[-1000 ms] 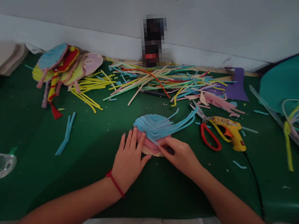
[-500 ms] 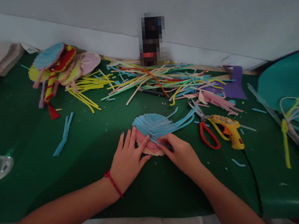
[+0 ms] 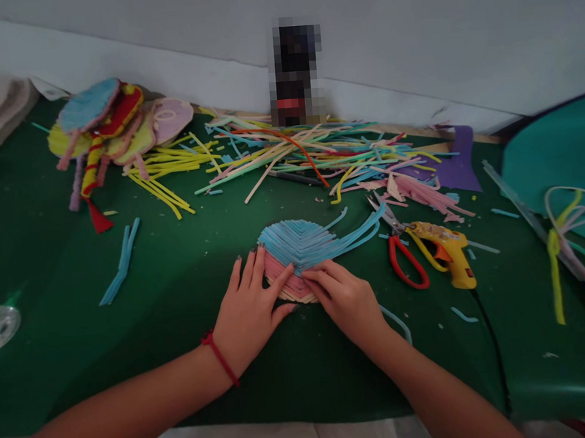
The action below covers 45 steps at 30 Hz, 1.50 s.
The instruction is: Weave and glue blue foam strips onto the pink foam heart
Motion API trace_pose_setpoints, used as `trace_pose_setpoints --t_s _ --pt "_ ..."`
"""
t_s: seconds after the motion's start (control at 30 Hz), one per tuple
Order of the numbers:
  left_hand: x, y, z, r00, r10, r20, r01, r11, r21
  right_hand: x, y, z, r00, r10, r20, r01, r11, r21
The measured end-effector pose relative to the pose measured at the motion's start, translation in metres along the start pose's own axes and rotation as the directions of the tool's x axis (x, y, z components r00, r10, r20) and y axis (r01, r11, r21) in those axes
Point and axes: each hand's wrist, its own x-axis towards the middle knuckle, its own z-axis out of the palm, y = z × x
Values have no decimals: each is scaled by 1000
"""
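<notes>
A round fan-like disc of pipe cleaners (image 3: 297,242) lies flat on the green table, blue on its upper part, pink below, with a cream lower edge. Several loose blue ends (image 3: 358,233) stick out to its right. My left hand (image 3: 251,308) rests on the disc's lower left with fingers spread, thumb and index on the pink part. At the blue-pink border, my right hand (image 3: 345,295) pinches a blue pipe cleaner (image 3: 398,322), whose tail shows beyond the wrist. Its pinched end is mostly hidden by the fingers.
Scissors with red handles (image 3: 408,264) and a yellow glue gun (image 3: 447,248) lie to the right, the cord running toward me. Behind is a heap of coloured pipe cleaners (image 3: 288,156). Several finished fans (image 3: 89,106) are stacked at far left. Two blue pieces (image 3: 121,264) lie left.
My right hand's fingers have drawn together at the disc's middle, and the tail of a blue pipe cleaner now shows beside the right wrist. My left hand stays on the disc.
</notes>
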Motion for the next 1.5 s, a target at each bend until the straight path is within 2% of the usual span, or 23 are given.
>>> trace_pose_setpoints --t_s 0.53,0.67,0.83,0.97,1.1,1.2,1.27,1.5 --pt "0 0 -1 1000 -7 12 6 1000 26 4 8 -3 999 -43 18 41 996 84" --pt "0 0 0 1000 -12 12 11 1000 26 4 9 -2 996 -88 27 87 995 39" --pt "-2 -1 3 1000 -9 -2 10 1000 29 7 8 -7 978 -190 86 198 975 -103" --pt "-1 -1 3 1000 -8 -7 8 1000 28 22 8 -18 926 -294 238 341 921 -187" --pt "0 -1 2 1000 -11 7 11 1000 27 46 13 -27 812 -396 429 496 855 -151" --pt "-1 -1 2 1000 -7 11 6 1000 25 57 19 -29 768 -432 473 533 841 -97" --pt "-1 -1 3 1000 -5 8 5 1000 24 55 24 -30 779 -429 457 509 858 -63" --pt "-1 -3 4 1000 -8 -19 8 1000 -3 18 44 -34 907 -341 246 342 939 43"
